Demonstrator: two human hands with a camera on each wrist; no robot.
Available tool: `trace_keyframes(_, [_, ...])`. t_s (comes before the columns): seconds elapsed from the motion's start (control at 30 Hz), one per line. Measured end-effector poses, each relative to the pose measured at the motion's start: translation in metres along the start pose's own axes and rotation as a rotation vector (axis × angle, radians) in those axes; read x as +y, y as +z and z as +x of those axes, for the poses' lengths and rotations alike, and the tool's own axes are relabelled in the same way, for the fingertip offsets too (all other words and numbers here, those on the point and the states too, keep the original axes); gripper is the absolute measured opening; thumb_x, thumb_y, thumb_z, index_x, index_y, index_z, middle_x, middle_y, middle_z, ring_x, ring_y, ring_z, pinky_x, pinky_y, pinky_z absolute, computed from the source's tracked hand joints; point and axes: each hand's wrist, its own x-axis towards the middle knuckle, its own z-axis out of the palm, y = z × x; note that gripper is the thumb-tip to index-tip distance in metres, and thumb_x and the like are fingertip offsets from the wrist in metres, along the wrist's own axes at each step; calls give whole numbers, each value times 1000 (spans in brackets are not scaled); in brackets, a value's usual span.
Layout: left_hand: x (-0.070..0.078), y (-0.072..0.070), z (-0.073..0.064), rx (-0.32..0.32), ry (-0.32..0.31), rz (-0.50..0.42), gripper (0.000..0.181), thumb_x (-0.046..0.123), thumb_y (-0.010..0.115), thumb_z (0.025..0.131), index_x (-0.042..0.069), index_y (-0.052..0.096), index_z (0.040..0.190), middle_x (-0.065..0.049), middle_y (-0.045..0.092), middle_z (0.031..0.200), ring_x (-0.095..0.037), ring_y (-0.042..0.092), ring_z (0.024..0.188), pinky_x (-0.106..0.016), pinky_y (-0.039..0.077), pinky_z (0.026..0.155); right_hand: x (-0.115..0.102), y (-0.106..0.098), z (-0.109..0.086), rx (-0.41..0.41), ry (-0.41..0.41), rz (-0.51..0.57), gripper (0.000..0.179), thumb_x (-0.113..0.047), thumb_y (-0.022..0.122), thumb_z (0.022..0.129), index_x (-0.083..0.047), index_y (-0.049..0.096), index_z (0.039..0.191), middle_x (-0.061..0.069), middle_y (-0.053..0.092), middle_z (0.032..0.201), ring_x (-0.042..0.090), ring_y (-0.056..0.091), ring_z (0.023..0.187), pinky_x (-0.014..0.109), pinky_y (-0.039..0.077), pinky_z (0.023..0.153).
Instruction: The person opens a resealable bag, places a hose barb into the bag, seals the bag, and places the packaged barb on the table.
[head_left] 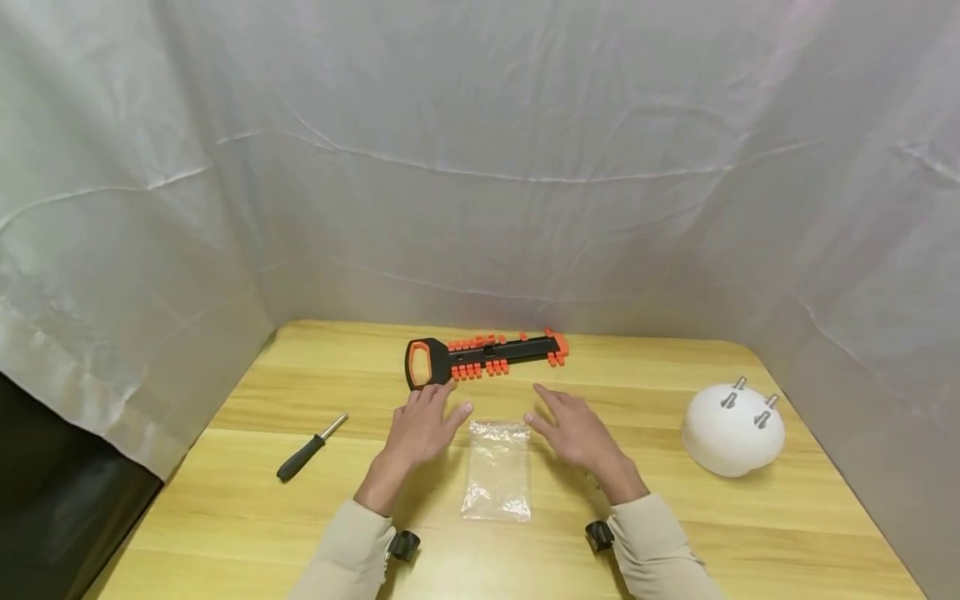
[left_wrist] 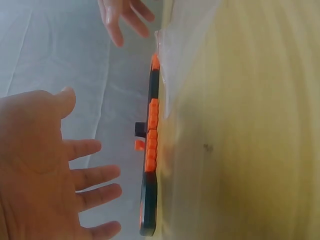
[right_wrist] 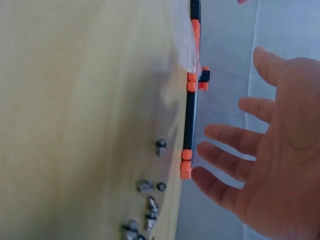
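My left hand (head_left: 422, 429) is held over the wooden table with its fingers spread, holding nothing. Opposite it, my right hand (head_left: 581, 433) hovers in the same way, fingers apart and palm bare in the right wrist view. Between the hands lies a clear plastic bag (head_left: 497, 483), flat on the table. Just beyond the fingertips rests a long black rack (head_left: 521, 350) with a looped handle at its left end and orange clips along both sides. Small metal fasteners (right_wrist: 145, 186) lie beneath my right hand, mostly hidden by it in the head view.
A screwdriver (head_left: 303, 457) with a black handle lies to the left. Toward the right edge sits a white rounded piece (head_left: 727, 442) with several metal posts standing from its top. Grey-white sheeting (head_left: 480, 167) hangs behind the table and at both sides.
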Motion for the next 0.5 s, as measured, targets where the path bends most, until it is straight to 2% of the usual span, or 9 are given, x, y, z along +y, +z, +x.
trace_keyframes(0.2, [4,2,-6,-17,-5,-21,60,57,41,98,20,43,145,-7,45,146,-31,40,131,-60,33,102,-6,10,2,-8,-13,21,60,-45,53,97,-23,38,150,11,44,150,38,39,138,59,28,112])
trace_keyframes(0.5, [4,7,-18,-48,-11,4,59,56,42,98,19,45,144,-8,48,143,-32,42,130,-61,33,101,-15,22,3,-33,-117,-17,54,-27,68,89,-16,52,140,7,59,135,29,53,127,47,39,109])
